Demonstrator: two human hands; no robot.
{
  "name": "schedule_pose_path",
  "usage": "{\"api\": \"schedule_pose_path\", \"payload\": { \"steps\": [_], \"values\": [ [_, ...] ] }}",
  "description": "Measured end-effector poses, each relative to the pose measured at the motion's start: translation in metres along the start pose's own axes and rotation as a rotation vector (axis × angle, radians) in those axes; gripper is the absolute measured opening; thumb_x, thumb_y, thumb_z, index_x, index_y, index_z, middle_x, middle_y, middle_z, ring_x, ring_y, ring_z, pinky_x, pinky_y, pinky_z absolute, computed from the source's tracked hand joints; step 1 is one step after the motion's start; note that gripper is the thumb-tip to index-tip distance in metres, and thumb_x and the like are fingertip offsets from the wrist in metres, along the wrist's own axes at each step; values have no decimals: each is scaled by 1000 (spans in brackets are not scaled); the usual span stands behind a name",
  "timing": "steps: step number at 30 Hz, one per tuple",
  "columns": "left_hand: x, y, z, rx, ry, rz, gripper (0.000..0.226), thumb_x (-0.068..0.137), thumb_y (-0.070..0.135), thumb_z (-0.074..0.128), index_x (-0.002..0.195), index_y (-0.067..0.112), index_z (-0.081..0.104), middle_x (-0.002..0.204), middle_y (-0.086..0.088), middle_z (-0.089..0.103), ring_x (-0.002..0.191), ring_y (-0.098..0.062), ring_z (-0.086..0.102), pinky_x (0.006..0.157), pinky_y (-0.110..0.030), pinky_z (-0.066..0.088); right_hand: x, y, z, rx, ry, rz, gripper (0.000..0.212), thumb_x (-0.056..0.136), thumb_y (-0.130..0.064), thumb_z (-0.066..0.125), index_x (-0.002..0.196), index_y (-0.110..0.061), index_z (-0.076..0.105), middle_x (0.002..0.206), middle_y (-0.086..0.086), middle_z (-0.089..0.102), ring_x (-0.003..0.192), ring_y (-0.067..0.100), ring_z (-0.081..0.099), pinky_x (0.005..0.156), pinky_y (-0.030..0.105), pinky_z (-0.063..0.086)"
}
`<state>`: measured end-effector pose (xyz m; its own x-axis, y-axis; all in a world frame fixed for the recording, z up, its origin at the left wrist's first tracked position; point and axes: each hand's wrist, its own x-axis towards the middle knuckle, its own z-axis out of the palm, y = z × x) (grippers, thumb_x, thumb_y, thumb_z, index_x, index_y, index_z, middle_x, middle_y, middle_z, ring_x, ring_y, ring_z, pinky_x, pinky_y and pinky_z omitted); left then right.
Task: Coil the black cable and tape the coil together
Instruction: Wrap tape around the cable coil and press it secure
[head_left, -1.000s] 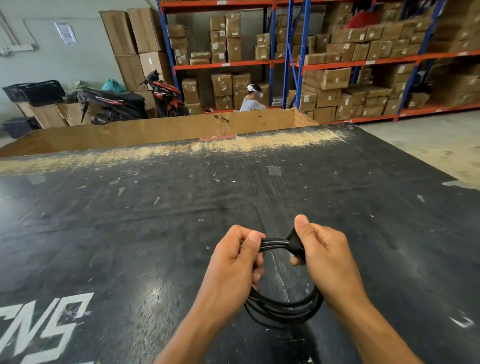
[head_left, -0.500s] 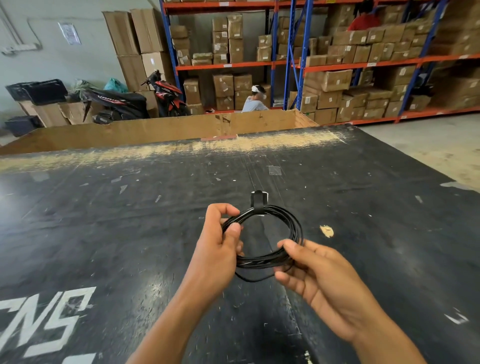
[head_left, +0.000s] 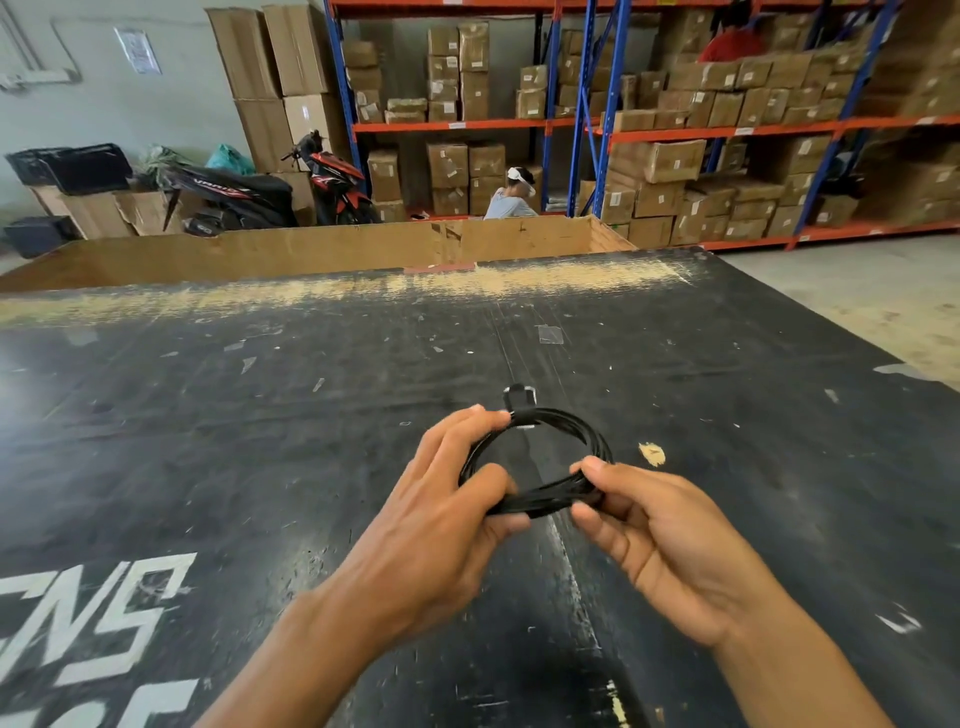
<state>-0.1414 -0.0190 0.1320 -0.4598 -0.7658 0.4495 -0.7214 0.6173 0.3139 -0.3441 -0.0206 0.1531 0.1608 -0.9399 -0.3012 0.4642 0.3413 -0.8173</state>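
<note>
Even, fairly bright indoor light. Pale glare on the black table (head_left: 156, 415) along its left edge; only soft shadow under the hands. Wide-angle bend curves the shelving (head_left: 727, 124) and the table's far edge. Far boxes soft, right side slightly smeared.

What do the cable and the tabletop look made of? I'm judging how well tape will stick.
Cable coil: thin, black, likely plastic or rubber sheathed, with glossy highlights along the strands. Tabletop: apparently dark-coated wooden board, semi-matte; pale fibres show at the worn far edge, with scratches and old tape bits.
</note>
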Motion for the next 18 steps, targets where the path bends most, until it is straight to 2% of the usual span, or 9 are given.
{"api": "schedule_pose_path", "payload": {
  "steps": [3,5,6,9,10,11,14,16,18],
  "values": [
    [2,4,-6,-252,-110,-199,37,101,40,38,84,11,53,123,15,47,124,2,34,98,-10,28,5,7,-9,-585,158,-46,42,85,-48,65,81,-7,74,63,3,68,49,12,58,47,28,52],
    [5,-2,-8,-415,-217,-376,43,100,43,40,87,5,56,102,11,55,99,-5,46,89,-21,36,8,11,-16,-952,324,-256,47,75,-66,63,82,-21,72,62,-7,67,54,8,58,57,33,52],
    [8,-6,-9,-519,-244,-451,49,96,49,42,86,3,57,91,8,57,88,-9,48,88,-29,40,8,11,-18,-1020,322,-367,46,71,-71,61,90,-30,69,71,-11,68,63,4,61,64,32,52],
    [13,-12,-13,-806,-296,-650,49,91,50,51,86,3,67,76,20,68,86,-7,59,103,-39,43,5,17,-17,-1116,0,-466,67,71,-69,57,135,-51,44,119,-29,59,111,-11,54,92,19,44],
    [14,-13,-14,-871,-308,-672,47,90,47,53,82,3,67,76,18,69,90,-7,61,105,-43,43,5,21,-15,-1184,-73,-494,67,78,-63,57,141,-52,38,125,-31,57,116,-13,51,96,17,42],
    [15,-13,-14,-924,-315,-682,42,88,45,53,75,8,66,77,14,70,91,-10,61,105,-45,44,8,26,-14,-1227,-107,-546,59,86,-54,58,142,-50,39,121,-29,62,113,-12,55,95,17,44],
    [21,-10,-10,-974,-304,-729,39,96,38,52,63,18,55,76,0,68,82,-14,61,93,-46,49,15,33,-10,-1169,-27,-656,29,96,-28,57,122,-38,65,74,-11,71,73,5,66,72,25,52],
    [23,-7,-3,-901,-250,-731,37,100,36,48,70,15,55,67,0,64,69,-15,62,80,-40,45,18,37,-8,-1166,28,-688,19,98,-22,53,95,-27,72,60,0,62,58,13,58,61,32,50],
    [23,-5,6,-822,-155,-700,32,100,38,47,83,13,57,56,8,58,56,-14,59,72,-39,46,19,42,-8,-1193,76,-684,23,98,-22,51,80,-19,64,58,8,58,55,20,52,58,40,46]
  ]
}}
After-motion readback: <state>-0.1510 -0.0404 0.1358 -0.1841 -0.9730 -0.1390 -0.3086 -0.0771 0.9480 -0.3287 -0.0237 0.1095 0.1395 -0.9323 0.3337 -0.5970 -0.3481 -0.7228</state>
